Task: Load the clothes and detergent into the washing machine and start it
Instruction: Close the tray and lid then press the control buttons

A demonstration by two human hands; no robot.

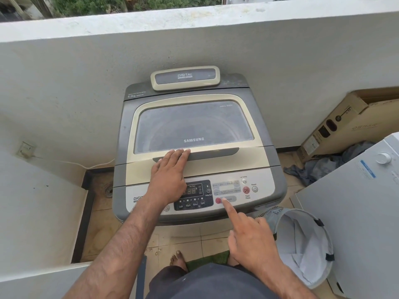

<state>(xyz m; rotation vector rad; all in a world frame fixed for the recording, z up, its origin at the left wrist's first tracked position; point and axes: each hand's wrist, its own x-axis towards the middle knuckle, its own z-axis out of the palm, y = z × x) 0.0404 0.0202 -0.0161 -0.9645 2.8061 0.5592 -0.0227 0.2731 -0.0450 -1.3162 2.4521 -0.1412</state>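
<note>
Nearest you, your right hand (252, 240) points: index finger straight, tip on the program button (231, 199) of the control panel (228, 188), other fingers curled, holding nothing. Laundry basket (302, 244) stands on the floor, just right of the washing machine (278, 182). Further on, your left hand (170, 169) lies flat on the closed lid (216, 167), fingers straight and together, tips at the lid handle (216, 153). Lid glass too hazy to tell the drum's contents. Beyond to the right, cardboard box (345, 126) and dark cloth heap (336, 162) near the wall (86, 72).
</note>
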